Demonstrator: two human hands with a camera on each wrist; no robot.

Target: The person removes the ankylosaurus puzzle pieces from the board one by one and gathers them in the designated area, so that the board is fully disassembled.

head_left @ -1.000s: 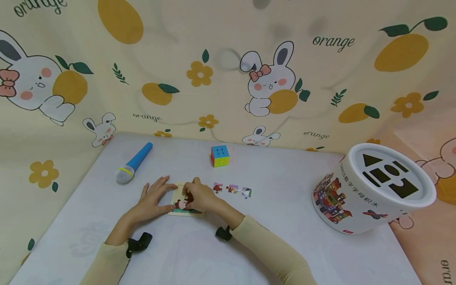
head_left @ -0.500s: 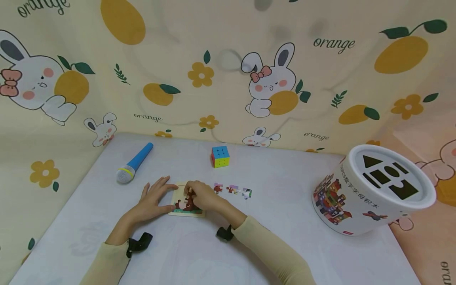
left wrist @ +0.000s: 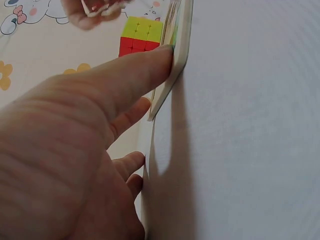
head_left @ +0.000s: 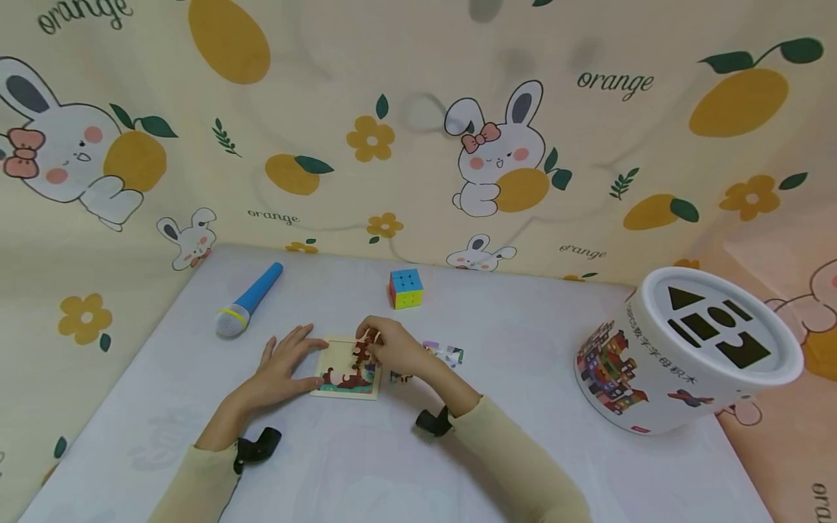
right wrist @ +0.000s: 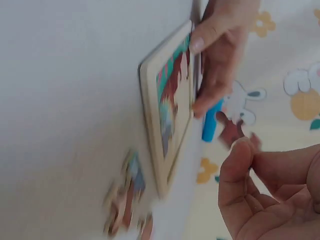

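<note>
My left hand (head_left: pixel 283 373) lies at the left side of a square wooden jigsaw puzzle board (head_left: pixel 327 393), its thumb and index finger touching the frame with fingers mostly straight. Part of a brown animal picture with a green strip fills the board's lower side; its upper left is bare wood. Above the board's right part, my right hand (head_left: pixel 399 347) pinches a brown puzzle piece (right wrist: pixel 231 132) between thumb and fingertips. In the right wrist view the piece is held clear of the board. Loose puzzle pieces (right wrist: pixel 127 195) lie beside the frame, partly hidden by the right hand in the head view.
More loose pieces (head_left: pixel 451 354) lie right of the right hand. Behind stand a Rubik's cube (head_left: pixel 406 289) and a blue toy microphone (head_left: pixel 251 299). A large white bucket (head_left: pixel 680 356) with a shape-sorter lid occupies the table's right side. Printed cloth hangs behind the table.
My right hand has come up from the board and shifted right, with a brown puzzle piece in its fingers. More of the board's bare wood shows. The left hand stays in place.
</note>
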